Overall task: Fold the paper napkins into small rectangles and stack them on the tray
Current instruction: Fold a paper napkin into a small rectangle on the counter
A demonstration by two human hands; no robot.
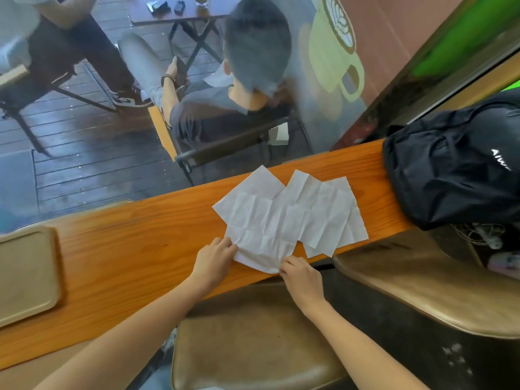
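The grip of both hands is on the near edge of the same sheet: the left hand (215,258) pinches the near-left corner of the nearest creased white paper napkin (261,226), and the right hand (301,274) has its fingers curled onto the near-right corner, where the paper droops a little over the edge of the long orange wooden bench (140,249). That napkin lies open and flat, overlapping two more unfolded white napkins (332,209) spread to its right, near a black backpack (455,170). The shallow tan rectangular tray (28,274) sits well apart at the left end of the bench, with nothing stacked on the part I can see. This looks like the start of the first fold. Next, I'd say, the near edge wants lifting and carrying over to meet the far edge squarely, without dragging the sheets beneath.
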